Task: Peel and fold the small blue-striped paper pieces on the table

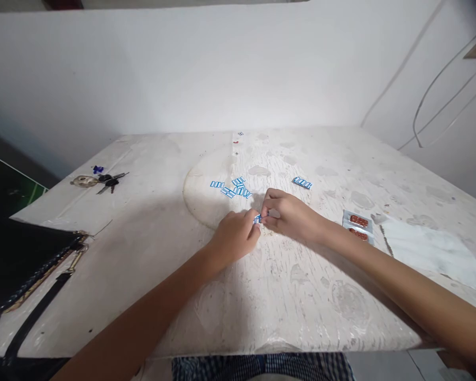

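Note:
My left hand (238, 233) pinches a small blue-and-white piece (257, 218) between thumb and fingers, low over the table. Close beside it, my right hand (287, 214) has its fingertips pressed together on the right end of the same piece. Most of the piece is hidden by my fingers, so its exact kind does not show. Just beyond my hands lies a loose cluster of white strips (234, 188) with blue outlines. A similar blue-and-white strip (302, 183), darker along its edge, rests past my right hand.
A silver blister pack (358, 226) with reddish-brown pills and a white cloth or paper (432, 251) lie at right. Keys (110, 181) with a pale fob and a small blue object (98, 169) are at left. A black bag (27, 264) with a strap covers the near left corner.

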`<state>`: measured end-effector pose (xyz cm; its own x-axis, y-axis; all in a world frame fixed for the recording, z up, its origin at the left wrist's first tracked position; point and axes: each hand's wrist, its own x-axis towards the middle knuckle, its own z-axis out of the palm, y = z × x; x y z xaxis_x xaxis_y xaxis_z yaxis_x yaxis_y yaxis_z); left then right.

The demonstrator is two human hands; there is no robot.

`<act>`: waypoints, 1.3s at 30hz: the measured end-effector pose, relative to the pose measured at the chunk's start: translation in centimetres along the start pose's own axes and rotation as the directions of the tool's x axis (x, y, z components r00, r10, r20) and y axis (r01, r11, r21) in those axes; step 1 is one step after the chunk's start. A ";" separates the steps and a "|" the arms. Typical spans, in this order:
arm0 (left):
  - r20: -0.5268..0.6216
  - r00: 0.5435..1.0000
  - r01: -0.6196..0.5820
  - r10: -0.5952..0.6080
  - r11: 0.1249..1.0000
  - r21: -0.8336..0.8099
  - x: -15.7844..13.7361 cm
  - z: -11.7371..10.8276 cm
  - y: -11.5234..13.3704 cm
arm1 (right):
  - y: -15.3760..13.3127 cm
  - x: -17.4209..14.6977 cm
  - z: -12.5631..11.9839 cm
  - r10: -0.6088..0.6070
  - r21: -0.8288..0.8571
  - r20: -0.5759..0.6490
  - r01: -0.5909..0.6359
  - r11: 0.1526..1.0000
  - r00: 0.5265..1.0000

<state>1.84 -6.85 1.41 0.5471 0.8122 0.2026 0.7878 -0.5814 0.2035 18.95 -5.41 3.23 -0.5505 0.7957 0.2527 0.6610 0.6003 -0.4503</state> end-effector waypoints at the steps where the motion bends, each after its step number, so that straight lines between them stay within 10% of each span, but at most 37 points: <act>1: -0.003 1.000 0.000 0.000 1.000 0.007 0.0 0.1 0.0 | 0.0 0.0 0.1 0.009 -0.009 -0.006 -0.009 1.000 1.000; 8: -0.053 0.999 -0.004 0.006 0.999 0.034 0.1 0.9 -0.1 | 1.1 2.6 -0.3 0.214 0.049 -0.173 -0.209 0.977 0.961; 19: -0.054 0.998 -0.034 0.038 0.996 0.078 -0.1 1.0 -0.2 | 1.0 9.7 2.1 0.377 -0.225 0.065 -0.354 0.908 0.924; 39: -0.041 0.997 -0.056 0.061 0.993 0.105 -0.3 0.6 -0.1 | 1.8 9.2 1.2 0.433 -0.117 0.122 -0.420 0.900 0.893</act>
<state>1.79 -7.01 0.74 0.5820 0.7725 0.2540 0.7811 -0.6180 0.0897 14.50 2.87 3.72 -0.2675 0.9607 -0.0738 0.8859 0.2151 -0.4110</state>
